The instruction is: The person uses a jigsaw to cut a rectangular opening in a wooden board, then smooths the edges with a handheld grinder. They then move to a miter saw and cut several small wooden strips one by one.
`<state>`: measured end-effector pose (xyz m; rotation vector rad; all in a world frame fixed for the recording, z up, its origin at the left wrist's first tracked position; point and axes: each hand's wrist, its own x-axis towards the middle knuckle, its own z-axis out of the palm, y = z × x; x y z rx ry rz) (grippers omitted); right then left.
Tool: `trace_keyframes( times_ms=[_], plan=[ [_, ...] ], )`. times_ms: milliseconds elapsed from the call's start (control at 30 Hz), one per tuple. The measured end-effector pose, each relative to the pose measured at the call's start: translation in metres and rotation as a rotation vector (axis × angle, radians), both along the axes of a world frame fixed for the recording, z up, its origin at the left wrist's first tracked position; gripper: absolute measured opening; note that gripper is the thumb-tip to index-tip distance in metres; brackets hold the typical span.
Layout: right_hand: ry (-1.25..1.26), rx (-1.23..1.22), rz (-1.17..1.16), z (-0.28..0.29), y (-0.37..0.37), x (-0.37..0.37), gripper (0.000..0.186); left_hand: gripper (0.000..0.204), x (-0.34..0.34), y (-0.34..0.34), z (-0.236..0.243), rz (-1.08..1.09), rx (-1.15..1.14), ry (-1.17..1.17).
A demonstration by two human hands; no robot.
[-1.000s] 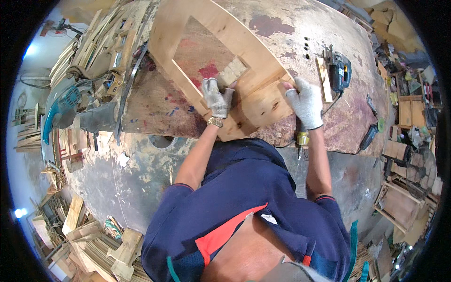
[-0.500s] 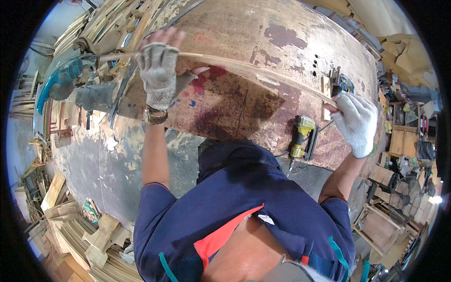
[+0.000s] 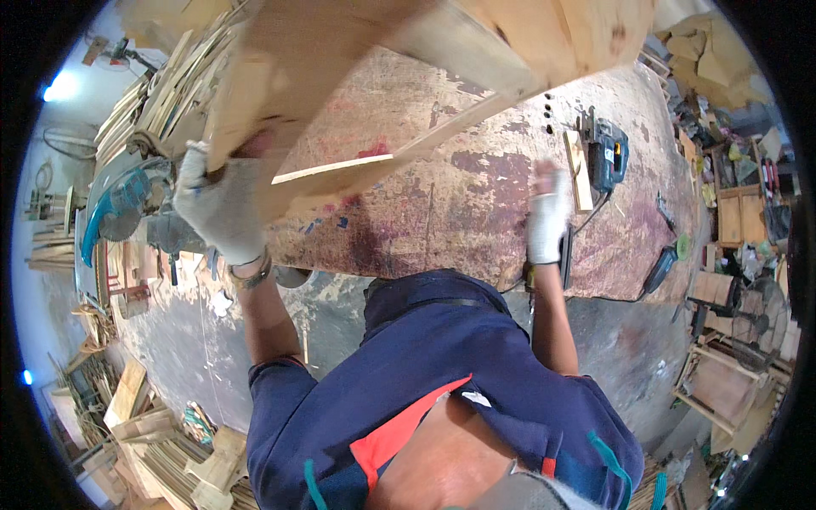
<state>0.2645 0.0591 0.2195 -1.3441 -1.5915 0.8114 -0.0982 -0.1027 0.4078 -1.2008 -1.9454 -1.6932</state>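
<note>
A large piece made of joined wooden boards (image 3: 293,76) stands tilted above the far side of the workbench, its upper parts blurred and cut off by the picture's edge. My left hand (image 3: 217,204), in a pale knit glove, is closed round its left edge near the lower corner. My right hand (image 3: 548,217), gloved too, is apart from the wood and over the right part of the bench. Its bare fingertips are smeared by motion. The nail gun (image 3: 565,246) lies right beside and partly under this hand, mostly hidden by it.
A dark jigsaw (image 3: 607,155) lies on the scratched workbench (image 3: 484,191) beside a short wood strip (image 3: 579,170). Another corded tool (image 3: 660,270) rests at the bench's right. At left stands a blue power saw (image 3: 119,208), with stacked wood strips (image 3: 170,93) behind it.
The wooden piece, seen before as a thin edge between both hands, is now raised and tilted. My left hand has moved left and nearer; my right hand has let go and moved left.
</note>
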Motion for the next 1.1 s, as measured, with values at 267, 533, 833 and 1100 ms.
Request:
trace_keyframes(
  times_ms=[267, 533, 833, 1100],
  plan=[
    [-0.166, -0.194, -0.045, -0.041, -0.035, -0.056, 0.065, 0.023, -0.033, 0.047, -0.052, -0.064, -0.132, -0.433],
    [-0.570, -0.320, 0.321, -0.063, 0.024, -0.007, 0.070, 0.058, -0.121, 0.095, -0.265, -0.128, -0.306, -0.727],
    [-0.713, -0.167, -0.318, -0.159, 0.100, 0.148, 0.059, 0.072, -0.016, -0.005, -0.278, -0.069, -0.648, -0.696],
    [-0.879, -0.088, -0.154, -0.177, 0.136, 0.160, 0.036, 0.057, -0.003, -0.075, -0.322, 0.023, -0.595, -0.756]
  ],
)
